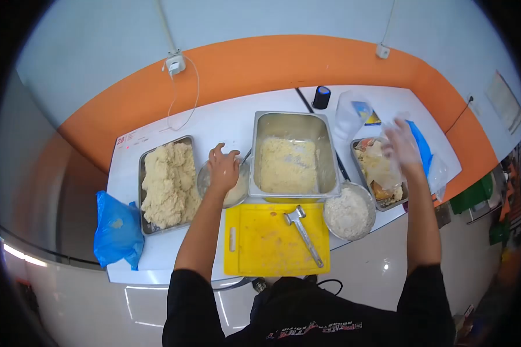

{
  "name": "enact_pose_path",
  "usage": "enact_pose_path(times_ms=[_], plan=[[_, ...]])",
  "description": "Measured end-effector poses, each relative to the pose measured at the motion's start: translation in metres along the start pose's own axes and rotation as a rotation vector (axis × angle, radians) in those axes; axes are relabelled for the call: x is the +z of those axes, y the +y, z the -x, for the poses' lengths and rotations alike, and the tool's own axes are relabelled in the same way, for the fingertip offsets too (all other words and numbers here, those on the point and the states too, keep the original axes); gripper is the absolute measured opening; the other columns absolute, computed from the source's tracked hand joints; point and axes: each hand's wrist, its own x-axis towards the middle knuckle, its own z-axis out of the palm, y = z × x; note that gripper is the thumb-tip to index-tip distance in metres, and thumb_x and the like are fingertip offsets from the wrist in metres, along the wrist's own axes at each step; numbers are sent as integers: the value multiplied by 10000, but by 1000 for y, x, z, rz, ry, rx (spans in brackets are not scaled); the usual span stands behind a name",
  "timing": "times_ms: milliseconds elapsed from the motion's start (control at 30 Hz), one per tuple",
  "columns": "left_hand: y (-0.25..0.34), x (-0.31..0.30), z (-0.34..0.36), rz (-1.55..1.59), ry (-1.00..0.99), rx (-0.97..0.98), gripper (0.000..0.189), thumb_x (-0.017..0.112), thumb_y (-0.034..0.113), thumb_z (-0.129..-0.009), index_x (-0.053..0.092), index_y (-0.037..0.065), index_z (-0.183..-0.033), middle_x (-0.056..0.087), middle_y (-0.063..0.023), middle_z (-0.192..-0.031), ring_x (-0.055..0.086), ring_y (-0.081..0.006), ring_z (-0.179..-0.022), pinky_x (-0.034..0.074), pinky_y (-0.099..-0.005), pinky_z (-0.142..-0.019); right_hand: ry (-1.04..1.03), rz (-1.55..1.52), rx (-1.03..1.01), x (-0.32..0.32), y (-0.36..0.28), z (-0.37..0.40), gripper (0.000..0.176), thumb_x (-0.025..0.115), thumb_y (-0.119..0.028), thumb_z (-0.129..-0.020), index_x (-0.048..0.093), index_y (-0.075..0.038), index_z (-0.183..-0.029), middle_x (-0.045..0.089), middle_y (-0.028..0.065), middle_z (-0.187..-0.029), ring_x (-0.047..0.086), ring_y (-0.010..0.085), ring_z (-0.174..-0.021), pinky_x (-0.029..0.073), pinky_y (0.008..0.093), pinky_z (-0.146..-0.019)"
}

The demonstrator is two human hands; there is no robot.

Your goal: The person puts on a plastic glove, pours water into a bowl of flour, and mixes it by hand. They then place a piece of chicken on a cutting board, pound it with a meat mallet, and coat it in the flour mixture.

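My left hand [223, 166] is held over a metal bowl [237, 194] of pale liquid, its fingers apart and slightly bent, with nothing in them. A dark handle leans out of that bowl. My right hand [403, 144] is smeared by motion above a metal tray [395, 203] of mixed food pieces, partly covered by what looks like clear film. Between my hands stands a deep steel pan [329, 156] with pale yellow crumbs [286, 168]. A metal meat mallet [304, 236] lies on the yellow cutting board [255, 243] in front of me.
At left, a tray [142, 191] is heaped with crumbs [169, 182], beside a blue bag [117, 228]. A bowl of flour [349, 213] overhangs the front edge. Behind are a black speaker [322, 97], a clear plastic container [349, 115] and a blue bag [421, 144].
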Motion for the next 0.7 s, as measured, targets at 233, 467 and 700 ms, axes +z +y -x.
enact_pose_path(times_ms=[233,467,700], plan=[[-5,62,-56,-40,-270,-82,205,658,268,-850,713,254,-1046,372,-130,-1402,290,-363,-1314,265,-595,-1020,324,83,109,-46,-20,179,614,624,-327,-916,380,-64,-1414,556,86,-1137,565,117,-689,459,251,-546],[-26,5,-36,51,-30,-147,185,769,343,-749,759,231,-896,511,-45,-1257,397,-270,-1247,264,-564,-1003,593,66,261,-100,25,237,550,639,-320,-893,441,-143,-1375,535,92,-1259,554,104,-605,421,217,-472],[-22,-69,20,85,260,13,127,773,280,-753,775,189,-842,553,-51,-1210,428,-273,-1208,263,-488,-982,464,23,112,-54,1,223,472,616,-328,-919,487,-116,-1321,587,66,-1111,548,84,-634,429,215,-490]])
